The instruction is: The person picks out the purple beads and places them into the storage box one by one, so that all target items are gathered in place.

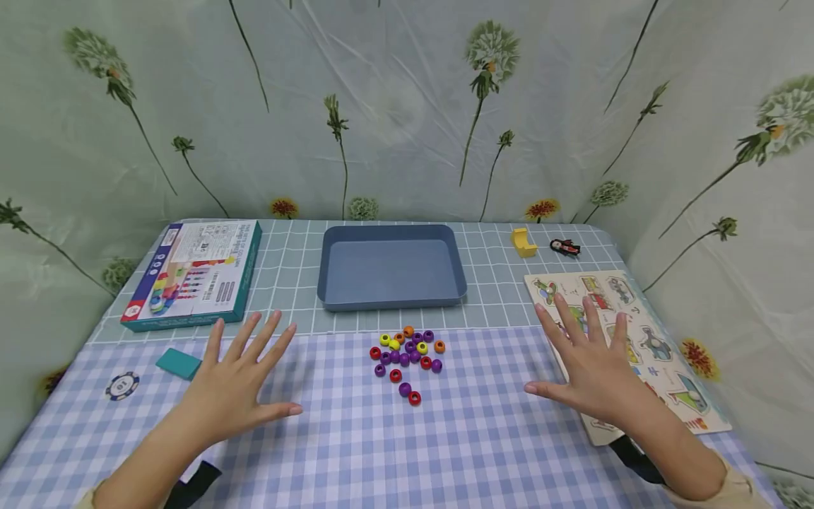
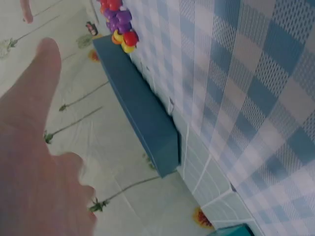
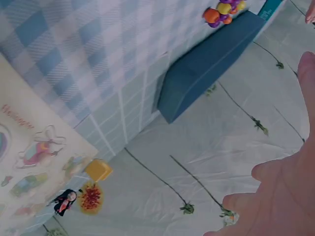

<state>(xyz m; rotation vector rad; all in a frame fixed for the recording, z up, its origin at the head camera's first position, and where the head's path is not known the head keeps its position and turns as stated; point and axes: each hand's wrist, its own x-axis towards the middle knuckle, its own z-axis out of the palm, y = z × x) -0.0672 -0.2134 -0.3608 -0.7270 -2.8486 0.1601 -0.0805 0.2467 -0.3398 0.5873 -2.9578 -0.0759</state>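
Observation:
Both hands hover over the table with fingers spread and nothing in them. In the head view my left hand [image 1: 230, 387] is at the left, close to a small teal block [image 1: 179, 363]. My right hand [image 1: 594, 371] overlaps the wooden picture puzzle board [image 1: 658, 353] at the right. Between the hands lies a loose cluster of round beads [image 1: 405, 359] in purple, red, yellow and orange. Behind the beads stands a blue-grey rectangular tray [image 1: 391, 272] with nothing in it. The left wrist view shows my left thumb [image 2: 37, 83] held out straight.
At the back left lies a teal-edged toy box [image 1: 197, 272], with a poker chip [image 1: 122, 386] in front of it. A yellow curved block [image 1: 523, 242] and a small dark figure [image 1: 564, 247] sit at the back right. A flower-printed curtain [image 1: 394, 106] hangs behind the table.

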